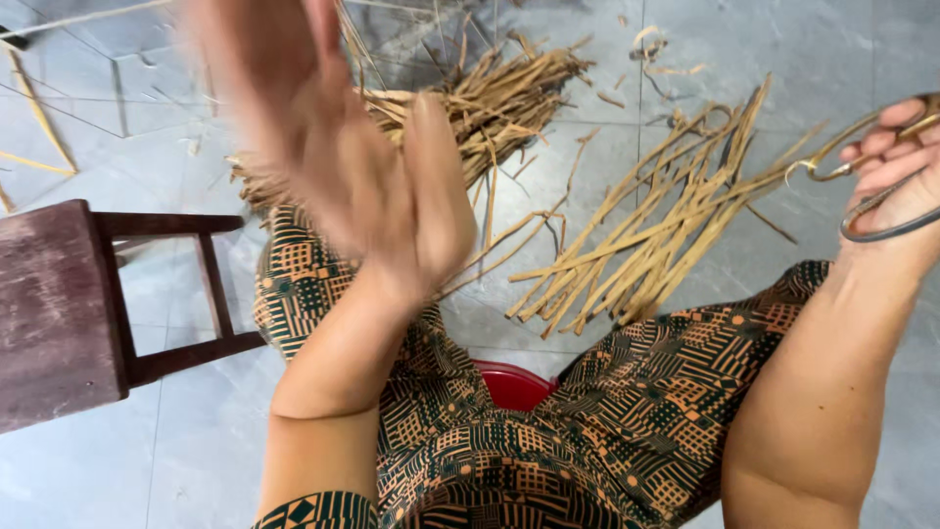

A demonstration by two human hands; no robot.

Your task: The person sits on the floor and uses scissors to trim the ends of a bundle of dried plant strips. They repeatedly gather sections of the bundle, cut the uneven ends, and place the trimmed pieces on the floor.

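Brass scissors (871, 167) in right hand (896, 162); left hand (343, 147) wide, empty; two reed piles (646, 225).

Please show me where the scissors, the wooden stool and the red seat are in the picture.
scissors (867, 176): head view, on the handle loops in the right hand (896, 167).
wooden stool (49, 304): head view, on its worn seat top.
red seat (511, 384): head view, on the rim visible between the knees.

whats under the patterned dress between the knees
A red plastic seat shows in the gap between the knees, above the grey tiled floor. The orange and green patterned dress covers the rest, so its shape cannot be told.
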